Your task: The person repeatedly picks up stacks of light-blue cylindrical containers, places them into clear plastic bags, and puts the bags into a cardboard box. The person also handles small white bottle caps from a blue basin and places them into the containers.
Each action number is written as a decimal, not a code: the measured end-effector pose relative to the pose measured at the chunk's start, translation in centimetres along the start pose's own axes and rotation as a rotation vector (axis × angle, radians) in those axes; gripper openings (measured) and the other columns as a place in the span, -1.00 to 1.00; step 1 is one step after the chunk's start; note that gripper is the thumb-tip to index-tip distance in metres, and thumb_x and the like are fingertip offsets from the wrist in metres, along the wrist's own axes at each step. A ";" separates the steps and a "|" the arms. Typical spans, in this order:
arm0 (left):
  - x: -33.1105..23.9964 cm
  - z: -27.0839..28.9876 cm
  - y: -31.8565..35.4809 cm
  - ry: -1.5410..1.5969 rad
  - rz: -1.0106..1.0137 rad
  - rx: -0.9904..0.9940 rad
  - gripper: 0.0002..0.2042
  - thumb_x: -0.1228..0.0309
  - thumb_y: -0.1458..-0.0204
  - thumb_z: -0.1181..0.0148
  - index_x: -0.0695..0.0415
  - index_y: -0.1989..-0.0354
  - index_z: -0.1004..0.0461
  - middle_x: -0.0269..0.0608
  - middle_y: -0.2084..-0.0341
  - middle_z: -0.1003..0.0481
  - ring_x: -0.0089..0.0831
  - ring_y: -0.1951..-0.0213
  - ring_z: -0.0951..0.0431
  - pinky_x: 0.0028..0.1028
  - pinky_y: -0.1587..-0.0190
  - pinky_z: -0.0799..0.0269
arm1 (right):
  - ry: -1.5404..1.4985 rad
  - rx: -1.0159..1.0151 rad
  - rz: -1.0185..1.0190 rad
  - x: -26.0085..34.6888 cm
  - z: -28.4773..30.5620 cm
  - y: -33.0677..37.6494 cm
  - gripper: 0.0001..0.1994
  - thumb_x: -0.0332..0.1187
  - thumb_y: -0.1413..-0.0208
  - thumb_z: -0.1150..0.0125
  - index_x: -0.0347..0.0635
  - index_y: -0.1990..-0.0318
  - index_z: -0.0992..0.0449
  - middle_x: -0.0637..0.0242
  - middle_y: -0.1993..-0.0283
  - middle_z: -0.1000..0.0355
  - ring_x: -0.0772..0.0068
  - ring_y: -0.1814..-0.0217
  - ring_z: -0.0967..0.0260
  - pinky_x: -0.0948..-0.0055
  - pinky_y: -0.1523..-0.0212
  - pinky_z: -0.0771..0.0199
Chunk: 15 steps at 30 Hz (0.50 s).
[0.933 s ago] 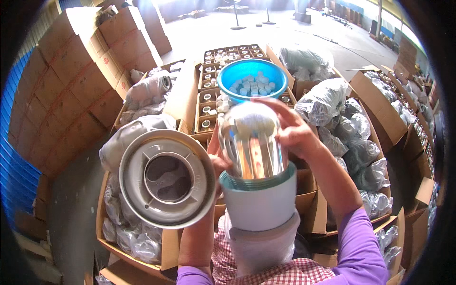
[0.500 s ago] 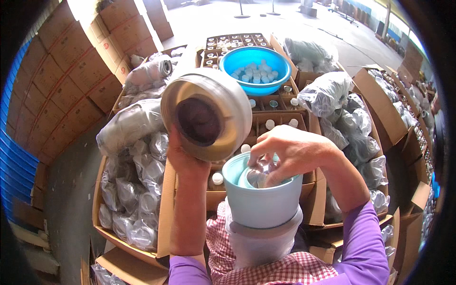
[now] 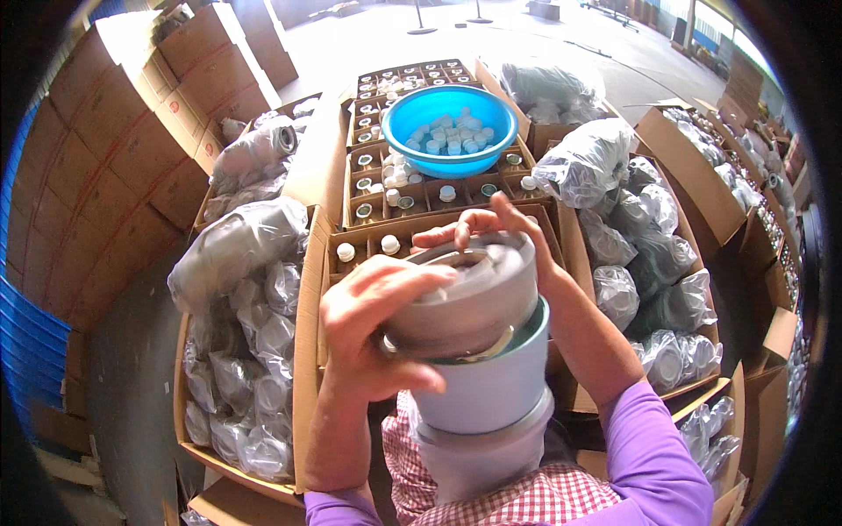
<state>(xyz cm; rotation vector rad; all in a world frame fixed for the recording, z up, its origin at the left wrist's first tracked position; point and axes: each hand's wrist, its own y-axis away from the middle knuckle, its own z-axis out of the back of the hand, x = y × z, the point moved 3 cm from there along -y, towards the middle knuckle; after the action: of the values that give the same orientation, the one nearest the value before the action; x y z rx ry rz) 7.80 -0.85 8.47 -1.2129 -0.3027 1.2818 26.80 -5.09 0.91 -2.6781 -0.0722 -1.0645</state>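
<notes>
Between my two hands a thick round grey lid point(image 3: 469, 311) is tilted over the mouth of a light blue tub point(image 3: 482, 394). My left hand point(image 3: 373, 320) grips its left side, with the thumb low and the fingers on top. On the far right side, my right hand point(image 3: 517, 232) curls over the lid's upper edge. The lid is blurred by motion, and it hides most of the tub's opening. Below the tub is a whitish rounded base point(image 3: 491, 465), in front of a red checked apron point(image 3: 544, 495).
A blue basin point(image 3: 395, 149) of white caps stands on divided cartons of bottles ahead. Opened cartons point(image 3: 303, 394) with plastic-wrapped pieces point(image 3: 237, 351) flank me on the left, and more wrapped pieces point(image 3: 645, 219) lie on the right. Stacked boxes point(image 3: 114, 131) rise at far left.
The lid has come down and right from beside the tub to over its mouth, turning over. My right hand has left the tub's inside and now holds the lid too.
</notes>
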 end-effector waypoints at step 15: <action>-2.8 -1.7 -0.4 -0.099 0.107 0.086 -0.59 0.14 0.27 -0.45 0.19 0.31 -0.61 -0.15 0.50 -0.52 -0.30 0.42 -0.54 -0.36 0.36 -0.36 | 0.198 -0.007 0.266 -0.7 1.4 0.7 -0.72 -0.30 -0.01 -0.04 -0.34 0.58 -0.44 0.02 0.39 -0.46 0.10 0.12 -0.47 0.00 -0.28 -0.26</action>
<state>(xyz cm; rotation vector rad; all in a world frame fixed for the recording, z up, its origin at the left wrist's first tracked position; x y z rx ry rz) 8.35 -4.00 9.31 -1.1064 -0.2543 1.4363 27.29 -5.36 -0.71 -2.4824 0.3162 -1.2320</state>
